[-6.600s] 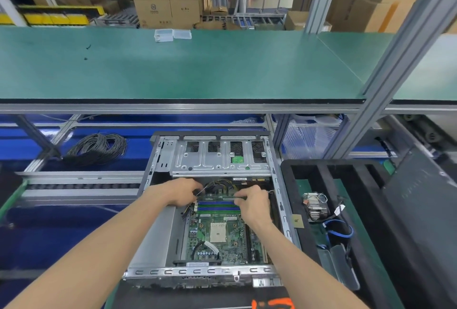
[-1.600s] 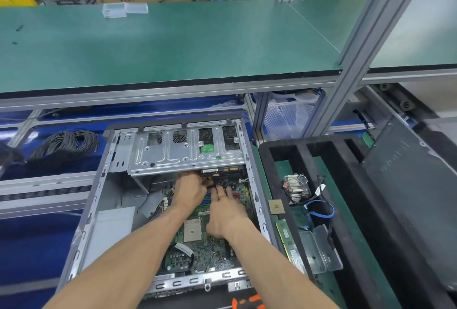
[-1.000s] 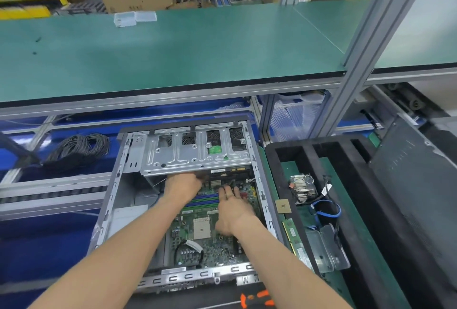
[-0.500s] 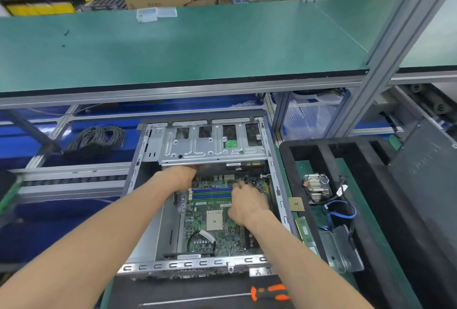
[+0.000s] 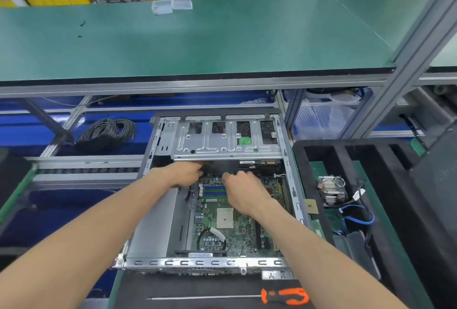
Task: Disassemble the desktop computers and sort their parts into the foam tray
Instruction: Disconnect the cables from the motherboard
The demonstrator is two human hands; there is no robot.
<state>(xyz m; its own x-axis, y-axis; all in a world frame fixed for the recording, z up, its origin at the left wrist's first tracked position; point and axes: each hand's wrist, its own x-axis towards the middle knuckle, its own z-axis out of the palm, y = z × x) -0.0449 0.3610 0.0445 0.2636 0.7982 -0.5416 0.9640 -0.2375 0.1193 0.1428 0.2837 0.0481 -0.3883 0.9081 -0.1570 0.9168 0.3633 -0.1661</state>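
The open desktop case [image 5: 288,185] lies flat in front of me with its green motherboard [image 5: 222,232] exposed and a metal drive cage [image 5: 210,145] across its far end. My left hand [image 5: 181,175] reaches under the near edge of the cage, its fingertips blurred and partly hidden. My right hand [image 5: 244,186] hovers over the board's far edge beside the blue memory slots [image 5: 214,191] with its fingers curled down. What either hand holds is hidden. The black foam tray [image 5: 300,150] stands to the right of the case.
The tray holds a heatsink [image 5: 331,191], a blue cable [image 5: 358,214], a small square chip [image 5: 310,206] and a green memory stick [image 5: 319,229]. An orange-handled screwdriver [image 5: 284,296] lies on the black mat near me. A coil of black cable [image 5: 108,133] sits at the left. A green shelf [image 5: 197,41] overhangs.
Both hands stay at the far end of the motherboard. The left has slid a little right under the cage and the right hand's fingers have curled closer to it.
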